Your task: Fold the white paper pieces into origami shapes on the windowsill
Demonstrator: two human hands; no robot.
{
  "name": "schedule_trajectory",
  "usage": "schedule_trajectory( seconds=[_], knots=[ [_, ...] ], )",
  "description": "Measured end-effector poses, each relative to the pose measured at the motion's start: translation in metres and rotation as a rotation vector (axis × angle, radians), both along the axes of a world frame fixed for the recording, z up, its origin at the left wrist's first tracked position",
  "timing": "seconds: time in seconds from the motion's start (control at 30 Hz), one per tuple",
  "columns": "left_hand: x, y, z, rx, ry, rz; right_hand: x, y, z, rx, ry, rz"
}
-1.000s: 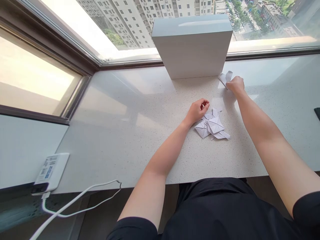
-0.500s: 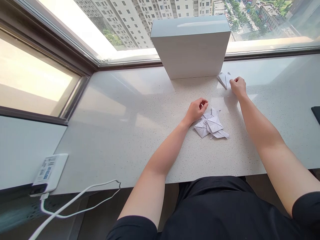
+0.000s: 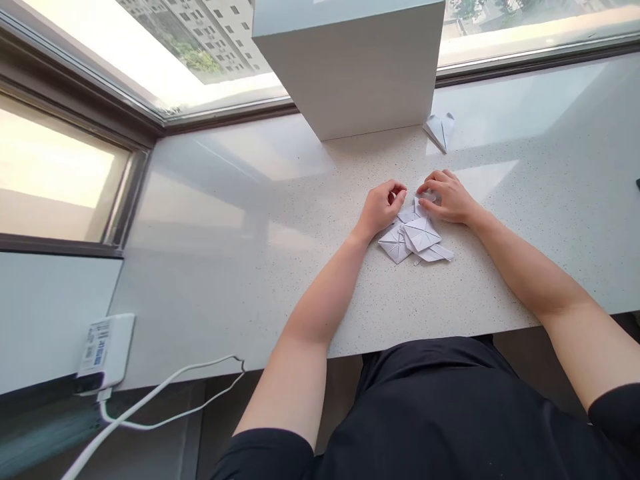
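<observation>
A small heap of folded white paper pieces (image 3: pixel 415 239) lies on the speckled stone counter (image 3: pixel 250 253) in front of me. My left hand (image 3: pixel 383 207) rests at the heap's upper left edge with its fingers loosely curled and nothing visible inside them. My right hand (image 3: pixel 447 197) lies at the heap's upper right, its fingertips touching the top piece, fingers bent but apart. A single folded paper piece (image 3: pixel 440 129) sits alone farther back, beside the white box.
A tall white box (image 3: pixel 350 67) stands at the back against the window. At the left a white power bank (image 3: pixel 105 350) with a white cable (image 3: pixel 165 397) lies on a lower ledge. A dark object shows at the far right edge (image 3: pixel 638 183).
My right hand let go of the single folded piece near the box and drew back to the heap. The camera tilted down. My left hand barely moved.
</observation>
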State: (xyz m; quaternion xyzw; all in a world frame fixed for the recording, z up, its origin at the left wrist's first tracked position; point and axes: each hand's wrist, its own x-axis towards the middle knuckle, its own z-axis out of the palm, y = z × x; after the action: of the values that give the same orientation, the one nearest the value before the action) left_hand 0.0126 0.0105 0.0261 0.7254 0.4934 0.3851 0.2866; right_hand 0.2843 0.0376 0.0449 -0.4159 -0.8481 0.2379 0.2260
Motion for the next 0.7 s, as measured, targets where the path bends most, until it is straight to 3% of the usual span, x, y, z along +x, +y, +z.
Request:
schedule_trajectory(
  seconds=[0.2,0.53,0.7],
  knots=[
    [-0.002,-0.001,-0.002,-0.004,-0.03,-0.007,-0.002,-0.003,0.006,-0.08,0.018,0.071],
    [-0.001,-0.001,-0.003,0.018,-0.044,-0.022,-0.012,-0.01,0.012,-0.157,-0.038,0.034],
    [-0.002,-0.001,-0.001,-0.005,-0.032,-0.022,-0.01,-0.006,0.015,-0.253,0.104,0.022]
  ],
)
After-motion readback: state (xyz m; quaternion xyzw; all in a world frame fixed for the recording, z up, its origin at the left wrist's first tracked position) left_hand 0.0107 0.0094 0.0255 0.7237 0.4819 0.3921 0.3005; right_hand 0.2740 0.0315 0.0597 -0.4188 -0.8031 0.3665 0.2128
